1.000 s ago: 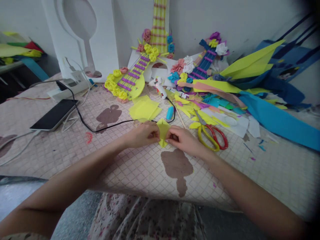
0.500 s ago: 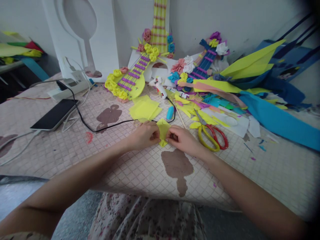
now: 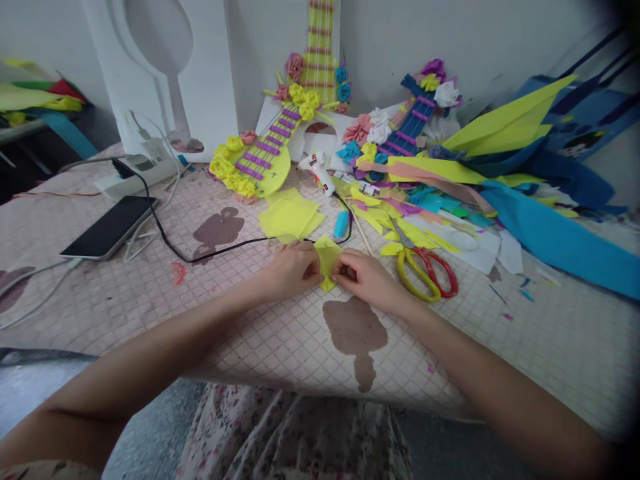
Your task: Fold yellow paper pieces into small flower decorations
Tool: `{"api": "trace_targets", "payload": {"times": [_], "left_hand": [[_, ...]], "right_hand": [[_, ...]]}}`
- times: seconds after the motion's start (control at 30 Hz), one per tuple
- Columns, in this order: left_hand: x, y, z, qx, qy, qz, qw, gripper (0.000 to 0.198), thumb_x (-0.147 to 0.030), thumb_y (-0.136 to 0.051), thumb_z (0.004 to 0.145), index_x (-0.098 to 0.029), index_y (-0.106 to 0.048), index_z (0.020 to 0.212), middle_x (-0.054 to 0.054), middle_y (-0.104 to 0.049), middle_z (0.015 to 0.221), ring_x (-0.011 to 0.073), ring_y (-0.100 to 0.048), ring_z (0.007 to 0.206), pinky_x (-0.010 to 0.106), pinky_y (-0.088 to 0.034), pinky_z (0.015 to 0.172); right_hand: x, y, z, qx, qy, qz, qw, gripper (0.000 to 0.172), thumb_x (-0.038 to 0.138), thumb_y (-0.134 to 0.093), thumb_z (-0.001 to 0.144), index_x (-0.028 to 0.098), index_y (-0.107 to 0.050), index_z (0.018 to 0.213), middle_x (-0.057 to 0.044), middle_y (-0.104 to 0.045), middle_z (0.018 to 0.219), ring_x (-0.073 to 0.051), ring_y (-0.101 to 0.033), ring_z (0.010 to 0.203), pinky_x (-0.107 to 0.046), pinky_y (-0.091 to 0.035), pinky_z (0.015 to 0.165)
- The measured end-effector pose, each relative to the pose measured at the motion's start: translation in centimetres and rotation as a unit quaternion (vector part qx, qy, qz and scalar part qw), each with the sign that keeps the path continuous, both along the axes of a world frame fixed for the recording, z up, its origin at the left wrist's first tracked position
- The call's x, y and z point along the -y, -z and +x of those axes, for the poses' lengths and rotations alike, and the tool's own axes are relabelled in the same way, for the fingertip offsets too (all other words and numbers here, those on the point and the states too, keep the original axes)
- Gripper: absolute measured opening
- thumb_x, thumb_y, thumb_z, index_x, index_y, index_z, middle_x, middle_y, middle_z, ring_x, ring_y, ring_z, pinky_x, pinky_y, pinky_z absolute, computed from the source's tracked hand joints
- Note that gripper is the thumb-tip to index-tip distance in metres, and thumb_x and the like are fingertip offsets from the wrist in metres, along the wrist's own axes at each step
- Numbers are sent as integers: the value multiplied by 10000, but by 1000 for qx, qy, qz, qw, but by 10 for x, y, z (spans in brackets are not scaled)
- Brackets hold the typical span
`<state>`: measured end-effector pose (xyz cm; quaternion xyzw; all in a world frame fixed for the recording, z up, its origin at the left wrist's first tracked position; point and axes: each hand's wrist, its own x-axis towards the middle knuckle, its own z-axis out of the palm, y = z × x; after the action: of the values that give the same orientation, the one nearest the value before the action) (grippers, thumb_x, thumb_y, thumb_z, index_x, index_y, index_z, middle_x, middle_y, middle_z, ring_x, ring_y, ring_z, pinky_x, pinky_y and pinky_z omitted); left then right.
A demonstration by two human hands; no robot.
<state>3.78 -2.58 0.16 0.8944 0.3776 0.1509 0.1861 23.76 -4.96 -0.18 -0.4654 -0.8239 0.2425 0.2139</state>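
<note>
A small folded piece of yellow crepe paper (image 3: 327, 259) is pinched on both sides, low over the table's middle. My left hand (image 3: 295, 270) grips its left edge between thumb and fingers. On the right edge, the fingertips of my right hand (image 3: 363, 277) are closed in the same way. Just behind my left hand lies a stack of yellow paper sheets (image 3: 290, 212). Scissors (image 3: 425, 267) with one yellow and one red handle lie to the right of my right hand. A short blue piece (image 3: 341, 224) rests behind the folded paper.
A white glue gun (image 3: 323, 177) lies behind, its black cable crossing the table. Paper-flowered guitar models (image 3: 267, 147) stand at the back. Scraps and blue crepe paper (image 3: 565, 230) spread right. A phone (image 3: 110, 227) and a power strip (image 3: 137, 179) are left.
Almost nothing differs. Both hands keep their pinch on the yellow paper in the same spot, and the view has shifted very slightly.
</note>
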Motion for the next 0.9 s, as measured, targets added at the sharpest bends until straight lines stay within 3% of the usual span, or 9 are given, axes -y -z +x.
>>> {"api": "trace_targets", "payload": {"times": [0.47,0.73,0.9], "left_hand": [[3,-1,3,-8,-20,3,1000,106,-179,-576,751,-150,-520,665,48,-565,807,180,-508,796,315,-367,698],[4,2,4,-11,-25,16,999,65,-177,-579,750,-152,-543,702,62,-588,841,202,-515,830,335,-372,717],[9,-5,6,-9,-36,-1,999,27,-159,-575,771,-161,-573,798,62,-600,906,224,-524,909,355,-382,772]], "right_hand": [[1,0,-1,9,-2,6,1000,100,136,-578,797,186,-514,738,-2,-502,781,-123,-481,678,-251,-349,608],[3,1,-1,-1,3,12,1000,119,127,-580,788,199,-497,832,-8,-514,873,-121,-485,688,-253,-359,618],[4,1,-1,11,-14,11,1000,64,134,-545,830,197,-541,836,-17,-498,915,-127,-513,738,-254,-380,648]]}}
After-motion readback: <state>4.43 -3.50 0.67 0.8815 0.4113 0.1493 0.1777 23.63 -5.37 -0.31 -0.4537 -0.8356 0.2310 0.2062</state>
